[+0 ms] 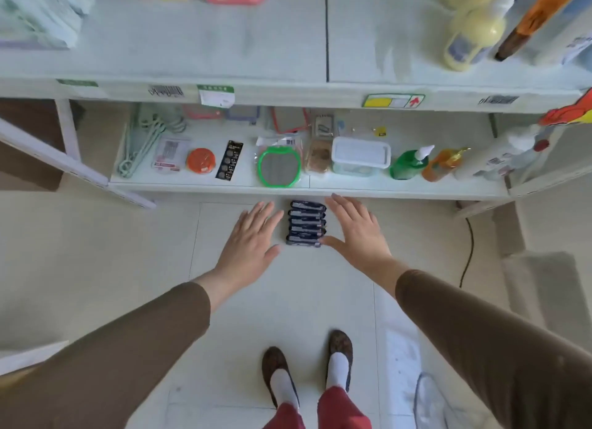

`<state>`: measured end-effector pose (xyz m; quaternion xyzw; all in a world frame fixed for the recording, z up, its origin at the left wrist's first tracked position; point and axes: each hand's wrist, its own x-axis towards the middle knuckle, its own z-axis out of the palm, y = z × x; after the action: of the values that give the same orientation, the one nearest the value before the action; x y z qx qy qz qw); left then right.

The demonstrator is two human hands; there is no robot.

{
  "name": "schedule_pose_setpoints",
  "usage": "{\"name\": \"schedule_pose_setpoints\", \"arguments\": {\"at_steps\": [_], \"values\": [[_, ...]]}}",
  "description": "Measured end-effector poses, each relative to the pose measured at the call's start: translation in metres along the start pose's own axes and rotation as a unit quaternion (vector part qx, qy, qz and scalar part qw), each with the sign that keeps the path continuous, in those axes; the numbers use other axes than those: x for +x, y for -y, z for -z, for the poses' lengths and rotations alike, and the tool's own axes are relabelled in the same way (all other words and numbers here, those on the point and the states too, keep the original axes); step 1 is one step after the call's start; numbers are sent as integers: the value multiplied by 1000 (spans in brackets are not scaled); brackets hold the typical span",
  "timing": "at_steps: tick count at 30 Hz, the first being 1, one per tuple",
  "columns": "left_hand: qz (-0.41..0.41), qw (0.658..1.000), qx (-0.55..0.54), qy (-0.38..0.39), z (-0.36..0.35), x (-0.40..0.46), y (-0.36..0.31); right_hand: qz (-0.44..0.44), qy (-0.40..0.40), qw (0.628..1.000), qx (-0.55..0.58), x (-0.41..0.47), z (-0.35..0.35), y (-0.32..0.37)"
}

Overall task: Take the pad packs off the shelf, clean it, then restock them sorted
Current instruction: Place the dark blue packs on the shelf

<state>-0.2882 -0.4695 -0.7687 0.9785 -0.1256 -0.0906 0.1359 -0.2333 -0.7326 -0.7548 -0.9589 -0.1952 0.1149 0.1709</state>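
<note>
- A row of dark blue pad packs stands side by side on the pale floor, just in front of the lower shelf.
- The left hand is held out to the left of the row, palm down, its fingers straight and lightly spread; a small gap shows between it and the packs.
- The right hand is on the other side, fingers straight and slightly apart; its thumb reaches the near right corner of the row, though whether it touches I cannot tell.
- Neither hand grips anything.
- Both arms wear brown sleeves; below are two dark patterned shoes with white socks and red trousers.
- The lower shelf carries pale green hangers, an orange round tin, a green-framed mirror, a clear lidded box, and a green bottle beside an orange bottle.
- The upper shelf has a bare stretch in the middle, with a yellow bottle at the right.
</note>
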Motion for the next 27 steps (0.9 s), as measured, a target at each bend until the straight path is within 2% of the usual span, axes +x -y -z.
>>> {"name": "schedule_pose_setpoints", "arguments": {"at_steps": [7, 13, 17, 27], "values": [[71, 995, -39, 51, -149, 2, 21, -27, 52, 998, 12, 11, -136, -65], [109, 990, -85, 36, -251, 42, 48, -57, 50, 997, 19, 31, -237, -118], [101, 990, -99, 15, -305, 72, 63, -62, 52, 996, 30, 49, -293, -149], [82, 992, -87, 28, -414, 130, 101, -79, 44, 994, 60, 106, -386, -216]]}}
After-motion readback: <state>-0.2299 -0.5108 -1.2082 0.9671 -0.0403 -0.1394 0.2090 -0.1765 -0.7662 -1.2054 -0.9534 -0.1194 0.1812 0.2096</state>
